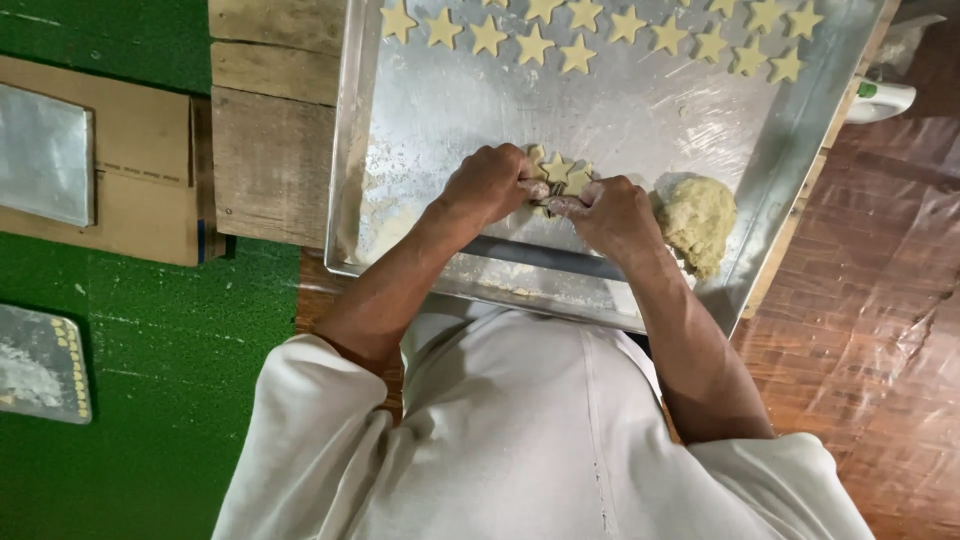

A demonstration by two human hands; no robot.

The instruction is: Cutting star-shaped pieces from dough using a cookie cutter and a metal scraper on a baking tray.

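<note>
Star-shaped dough piece flat on tray, pinched between left hand and right hand.

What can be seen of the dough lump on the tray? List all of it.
The dough lump is a pale yellow, rough, crumbly-looking mound with an uneven, roundish outline. It lies on the metal tray near its lower right corner, just right of the right hand. The hand's back is close against its left edge; whether they touch cannot be told. It is uncut and unrolled, unlike the star shapes between the hands and the star rows at the tray's far end.
</note>
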